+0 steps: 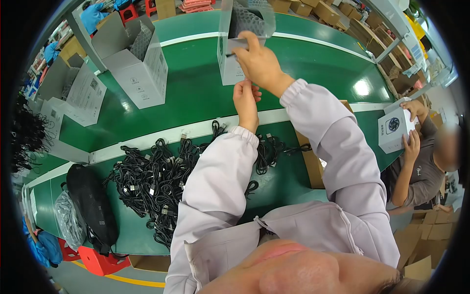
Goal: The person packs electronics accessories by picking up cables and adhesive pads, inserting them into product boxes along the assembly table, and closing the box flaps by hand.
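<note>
White carton [232,72] stands open on the worktop [188,73]; right hand [261,63] seemingly pinches a dark strip [230,55] at its front, left hand's [246,100] fingers bunched below (grip unclear) — likely positioning, calling for steady aim.

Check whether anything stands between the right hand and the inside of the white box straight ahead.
Yes, apparently: bubble wrap fills much of the visible opening of the white box, just beyond the right hand. The left hand is lower, clear of the opening.
</note>
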A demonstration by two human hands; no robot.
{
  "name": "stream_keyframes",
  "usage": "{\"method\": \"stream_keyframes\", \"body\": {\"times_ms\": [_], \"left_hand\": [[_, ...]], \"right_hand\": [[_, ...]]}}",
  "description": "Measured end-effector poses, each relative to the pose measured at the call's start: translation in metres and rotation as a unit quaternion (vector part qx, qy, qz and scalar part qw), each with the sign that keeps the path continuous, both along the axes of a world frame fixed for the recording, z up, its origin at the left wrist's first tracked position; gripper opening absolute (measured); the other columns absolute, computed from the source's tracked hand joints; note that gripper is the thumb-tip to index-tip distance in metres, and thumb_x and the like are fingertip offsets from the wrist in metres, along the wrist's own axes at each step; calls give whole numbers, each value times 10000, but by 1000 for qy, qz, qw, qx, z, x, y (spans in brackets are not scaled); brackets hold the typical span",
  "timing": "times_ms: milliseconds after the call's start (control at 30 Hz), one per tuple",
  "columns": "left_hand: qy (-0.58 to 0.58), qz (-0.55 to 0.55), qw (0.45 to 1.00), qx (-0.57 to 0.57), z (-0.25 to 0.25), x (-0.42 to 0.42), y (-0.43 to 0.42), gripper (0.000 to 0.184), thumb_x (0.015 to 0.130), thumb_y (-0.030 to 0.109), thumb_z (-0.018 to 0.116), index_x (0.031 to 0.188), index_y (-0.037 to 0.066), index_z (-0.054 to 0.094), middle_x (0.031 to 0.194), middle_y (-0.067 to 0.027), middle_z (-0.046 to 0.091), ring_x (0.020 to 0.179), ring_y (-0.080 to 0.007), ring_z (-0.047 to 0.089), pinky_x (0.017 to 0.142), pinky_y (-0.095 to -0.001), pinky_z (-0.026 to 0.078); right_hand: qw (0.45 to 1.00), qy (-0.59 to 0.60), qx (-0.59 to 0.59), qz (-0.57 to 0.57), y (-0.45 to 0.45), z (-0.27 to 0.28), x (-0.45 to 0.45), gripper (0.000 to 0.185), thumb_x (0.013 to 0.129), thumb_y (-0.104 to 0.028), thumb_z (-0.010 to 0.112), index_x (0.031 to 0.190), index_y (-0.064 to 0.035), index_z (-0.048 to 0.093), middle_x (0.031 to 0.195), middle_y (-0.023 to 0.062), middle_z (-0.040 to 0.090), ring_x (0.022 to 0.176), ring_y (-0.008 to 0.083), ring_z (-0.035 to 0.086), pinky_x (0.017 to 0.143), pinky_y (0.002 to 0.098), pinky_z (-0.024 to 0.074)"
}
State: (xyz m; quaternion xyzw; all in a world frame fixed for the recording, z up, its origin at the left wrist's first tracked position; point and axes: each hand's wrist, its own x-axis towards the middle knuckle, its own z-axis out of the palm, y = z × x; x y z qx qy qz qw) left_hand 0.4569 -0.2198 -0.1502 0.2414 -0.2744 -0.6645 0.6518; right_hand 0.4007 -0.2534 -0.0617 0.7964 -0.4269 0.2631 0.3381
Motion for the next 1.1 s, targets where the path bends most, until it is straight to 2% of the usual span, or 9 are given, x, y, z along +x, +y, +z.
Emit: {"method": "stream_keyframes", "body": {"times_ms": [200, 333, 433, 467, 700, 933, 1000, 1033, 1100], "left_hand": [[-4, 7, 1000, -8, -2, 2, -3, 274, 879, 333, 511, 848, 61, 495, 695, -3, 528, 580, -78, 488, 519, -215, 390], [-12, 6, 1000, -11, -2, 4, -2, 280, 873, 342, 517, 872, 63, 497, 705, -4, 532, 587, -78, 491, 528, -218, 398], [-13, 14, 1000, -14, -2, 6, -1, 273, 873, 338, 520, 876, 66, 499, 710, -8, 535, 593, -81, 493, 532, -220, 400], [-15, 23, 999, -19, -1, 6, -2, 271, 872, 338, 521, 879, 67, 500, 714, -10, 537, 596, -82, 495, 534, -221, 401], [-80, 44, 990, -105, 15, 7, 11, 277, 872, 335, 522, 903, 60, 504, 753, -23, 550, 639, -90, 508, 563, -220, 406], [-164, 99, 963, -190, 62, 14, 19, 345, 858, 360, 538, 993, 44, 510, 826, -44, 574, 768, -102, 522, 620, -223, 404], [-187, 65, 975, -96, 89, 15, 8, 394, 833, 386, 562, 990, 26, 536, 832, -51, 584, 841, -109, 518, 654, -224, 401], [-189, 69, 974, -99, 97, 14, -4, 394, 833, 386, 562, 990, 26, 536, 832, -51, 584, 841, -109, 518, 654, -224, 401], [-319, 12, 942, -101, 113, 11, -36, 400, 816, 393, 582, 946, 15, 555, 817, -51, 586, 790, -112, 534, 621, -217, 402]], "right_hand": [[994, -62, 85, -3, 43, 11, -19, 205, 689, -92, 658, 879, -85, 583, 1237, 88, 400, 663, 249, 600, 600, 342, 510], [988, -54, 144, -28, 51, 30, -45, 220, 679, -98, 653, 887, -89, 580, 1240, 115, 413, 701, 302, 607, 615, 388, 506], [972, -12, 160, -174, 60, 41, -52, 228, 698, -107, 670, 897, -60, 570, 1233, 110, 412, 755, 269, 613, 645, 359, 504], [971, -12, 160, -176, 58, 42, -61, 228, 698, -107, 670, 897, -60, 570, 1233, 110, 412, 755, 269, 613, 645, 359, 504], [987, -46, 137, -66, 48, 42, -105, 214, 706, -104, 661, 893, -56, 569, 1215, 132, 414, 861, 299, 583, 729, 364, 485], [987, 22, 154, -45, 46, 44, -79, 204, 681, -52, 632, 874, -44, 567, 1191, 159, 422, 758, 340, 585, 684, 400, 486], [985, 28, 164, -41, 38, 37, -73, 203, 673, -41, 626, 867, -40, 565, 1188, 166, 424, 739, 348, 584, 675, 407, 486], [985, 34, 168, -24, 37, 37, -70, 183, 674, -30, 609, 853, -24, 569, 1172, 188, 428, 732, 351, 589, 662, 407, 491], [983, 47, 177, 7, 39, 38, -67, 149, 676, -9, 576, 825, 9, 576, 1142, 232, 436, 718, 357, 599, 638, 406, 501]]}}
